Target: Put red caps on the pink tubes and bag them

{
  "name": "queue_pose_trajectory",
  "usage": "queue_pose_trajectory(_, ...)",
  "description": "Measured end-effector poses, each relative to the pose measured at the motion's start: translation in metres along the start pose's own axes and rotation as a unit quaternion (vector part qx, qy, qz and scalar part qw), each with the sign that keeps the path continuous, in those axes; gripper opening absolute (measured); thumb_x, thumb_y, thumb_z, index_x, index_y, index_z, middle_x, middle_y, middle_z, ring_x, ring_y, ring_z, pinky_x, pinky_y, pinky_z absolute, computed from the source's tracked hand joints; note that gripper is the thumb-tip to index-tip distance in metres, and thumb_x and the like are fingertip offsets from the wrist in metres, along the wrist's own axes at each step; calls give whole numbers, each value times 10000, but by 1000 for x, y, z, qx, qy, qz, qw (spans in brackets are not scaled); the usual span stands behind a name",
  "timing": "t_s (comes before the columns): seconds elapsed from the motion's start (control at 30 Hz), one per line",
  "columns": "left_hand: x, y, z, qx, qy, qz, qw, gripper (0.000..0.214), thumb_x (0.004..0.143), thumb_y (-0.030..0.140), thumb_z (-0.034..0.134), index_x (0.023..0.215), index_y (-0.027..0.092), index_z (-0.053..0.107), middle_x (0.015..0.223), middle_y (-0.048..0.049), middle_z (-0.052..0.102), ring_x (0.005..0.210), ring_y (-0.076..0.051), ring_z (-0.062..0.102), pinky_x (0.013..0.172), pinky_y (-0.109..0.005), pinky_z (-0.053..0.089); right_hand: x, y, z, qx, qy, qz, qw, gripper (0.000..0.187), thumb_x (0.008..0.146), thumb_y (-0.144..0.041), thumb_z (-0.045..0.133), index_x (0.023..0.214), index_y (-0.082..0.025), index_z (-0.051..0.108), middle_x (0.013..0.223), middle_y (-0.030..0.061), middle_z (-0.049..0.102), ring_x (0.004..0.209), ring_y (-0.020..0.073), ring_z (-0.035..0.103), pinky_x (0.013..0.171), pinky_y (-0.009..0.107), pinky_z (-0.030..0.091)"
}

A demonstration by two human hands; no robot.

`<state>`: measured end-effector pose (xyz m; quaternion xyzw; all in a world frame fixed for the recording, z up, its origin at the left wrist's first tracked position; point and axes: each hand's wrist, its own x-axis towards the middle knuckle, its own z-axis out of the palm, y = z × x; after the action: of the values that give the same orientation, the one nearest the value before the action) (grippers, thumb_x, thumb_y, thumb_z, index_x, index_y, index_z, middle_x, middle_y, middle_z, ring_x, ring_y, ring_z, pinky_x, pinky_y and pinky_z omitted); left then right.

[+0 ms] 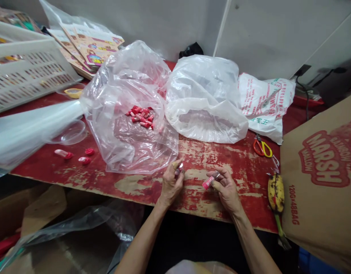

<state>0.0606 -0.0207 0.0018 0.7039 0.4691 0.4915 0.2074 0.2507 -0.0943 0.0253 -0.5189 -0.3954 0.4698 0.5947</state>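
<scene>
My right hand (229,193) pinches a small pink tube (208,183) with white lettering and a clear end, just above the worn red table. To its left, my left hand (172,184) is closed around a small piece with a round shiny end (180,166); most of it is hidden by the fingers. Beyond the left hand lies an open clear plastic bag (135,152), with several small red-and-pink pieces (141,117) inside. Some loose red-and-pink pieces (63,153) rest on the table left of that bag.
A white plastic bag (206,118) and a printed sack (263,102) stand at the back. Scissors (262,147), a spotted banana (276,194) and a cardboard box (320,163) are at right. A white basket (29,72) and a round clear lid (68,132) sit left.
</scene>
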Motion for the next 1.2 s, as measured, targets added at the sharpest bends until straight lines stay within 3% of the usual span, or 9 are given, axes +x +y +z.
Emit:
queue_pose_trajectory(0.17,0,1,-1,-2,-4,-5,1000,429,779,75,510,1187,204,535,958,-37,636,714,-110,575,704,-241,497,-5,2,-1,-182,39,-117,976,376,853,-280,593,1210,-255,478,1139,85,629,958,188,641,801,362,557)
queue_pose_trajectory(0.23,1,2,-1,-1,-7,-1,1000,428,783,74,506,1190,202,533,961,-39,637,718,-111,574,712,-244,499,-5,6,-2,-284,45,-181,941,368,874,-252,564,1233,-258,484,1144,93,625,954,198,640,820,384,552)
queue_pose_trajectory(0.33,1,2,-1,-1,-6,6,1000,426,787,74,501,1192,202,532,992,-46,638,748,-115,585,723,-243,499,0,12,-5,-403,-17,-255,879,345,893,-195,513,1233,-254,519,1098,94,640,980,221,626,871,424,528)
queue_pose_trajectory(0.63,-2,-2,2,6,-12,4,1000,444,766,61,498,1188,194,534,1055,-66,645,837,-145,615,773,-267,509,3,5,-4,-455,-35,-289,841,418,916,-171,462,1324,-261,484,1077,89,657,1011,229,614,881,424,520)
queue_pose_trajectory(0.8,-2,-2,1,6,-12,4,1000,446,770,62,495,1193,196,534,1072,-69,645,895,-158,623,816,-283,507,4,5,-3,-408,2,-286,867,403,897,-176,507,1291,-256,521,1112,92,646,1037,222,602,913,412,498)
queue_pose_trajectory(0.9,-1,0,1,8,-5,11,1000,444,772,61,497,1193,197,533,1077,-72,642,938,-167,619,830,-287,502,5,7,-3,-320,-16,-176,931,374,872,-227,550,1245,-250,557,1074,74,656,966,208,626,898,408,502)
queue_pose_trajectory(1.0,0,0,0,3,4,21,1000,456,769,52,497,1201,197,524,1045,-64,639,871,-149,618,788,-271,504,3,4,-1,-106,7,-35,994,416,810,-288,640,1215,-253,553,1031,48,665,903,185,645,818,352,534)
queue_pose_trajectory(1.1,0,1,0,-2,3,22,1000,454,772,49,498,1203,191,522,1002,-55,634,794,-126,601,747,-249,500,-1,-2,1,83,13,47,995,455,733,-299,721,1160,-270,566,1017,36,672,856,181,655,720,301,550)
queue_pose_trajectory(1.2,0,0,0,4,-1,13,1000,435,774,60,508,1188,194,529,979,-44,635,737,-110,584,712,-235,496,-3,-6,4,162,13,79,984,461,700,-287,753,1126,-281,576,998,23,673,770,160,656,628,258,544)
